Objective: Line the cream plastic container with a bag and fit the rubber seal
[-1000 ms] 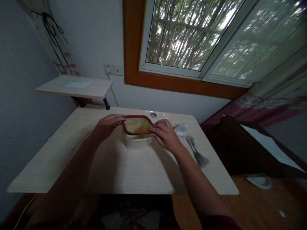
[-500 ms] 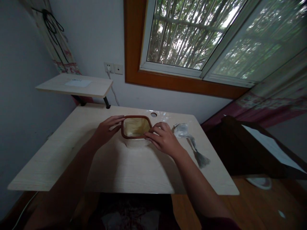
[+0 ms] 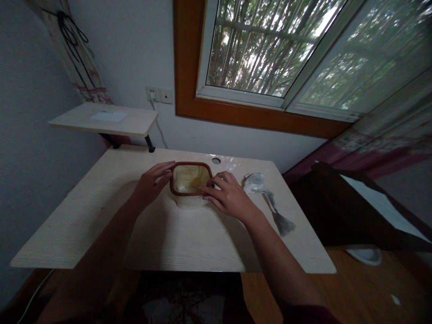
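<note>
A pale square food container (image 3: 189,200) stands on the light wooden table (image 3: 101,211), covered by a clear lid with a brown rim (image 3: 191,179). My left hand (image 3: 151,184) rests against the lid's left edge, fingers stretched along it. My right hand (image 3: 226,194) lies on the lid's right and front edge, fingers pressed flat on the rim. Both hands touch the lid; neither lifts it.
A plastic-wrapped fork (image 3: 270,202) lies right of the container. A cable hole (image 3: 216,160) sits near the table's far edge. A small side shelf (image 3: 104,119) stands at the back left, a dark chair (image 3: 340,211) at the right, a window above.
The lid has come down from a tilted, raised position to sit flat on the container. Both hands lowered with it and now press on its rim.
</note>
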{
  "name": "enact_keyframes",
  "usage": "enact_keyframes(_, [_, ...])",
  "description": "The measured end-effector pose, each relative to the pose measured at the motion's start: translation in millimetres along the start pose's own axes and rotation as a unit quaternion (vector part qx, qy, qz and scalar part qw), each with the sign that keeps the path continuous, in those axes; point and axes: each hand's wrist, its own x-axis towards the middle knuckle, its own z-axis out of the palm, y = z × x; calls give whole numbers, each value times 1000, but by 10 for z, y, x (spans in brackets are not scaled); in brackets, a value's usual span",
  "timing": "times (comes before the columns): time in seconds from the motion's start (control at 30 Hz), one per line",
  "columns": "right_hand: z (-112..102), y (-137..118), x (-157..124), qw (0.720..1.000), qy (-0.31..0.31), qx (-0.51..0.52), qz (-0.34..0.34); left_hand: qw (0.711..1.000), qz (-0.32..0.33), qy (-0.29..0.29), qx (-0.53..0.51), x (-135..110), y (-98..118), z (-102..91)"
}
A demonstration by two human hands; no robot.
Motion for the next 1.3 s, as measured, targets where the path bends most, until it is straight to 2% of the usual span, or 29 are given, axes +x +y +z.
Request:
enact_keyframes(0.3, [-11, 145, 11, 997, 39, 71, 13, 1000, -15, 6, -25, -10, 5, 37])
enact_keyframes(0.57, [15, 210, 21, 990, 53, 128, 23, 998, -17, -42, -37, 32, 41, 38])
enact_keyframes(1.03, [119, 189, -3, 993, 46, 110, 22, 995, -45, -58, -75, 58, -59, 91])
enact_keyframes(1.17, [141, 208, -24, 992, 51, 112, 17, 998, -20, -41, -51, 63, 18, 53])
enact_keyframes(1.3, [124, 217, -69, 987, 75, 142, 28, 998, 48, -38, -14, 22, 179, -42])
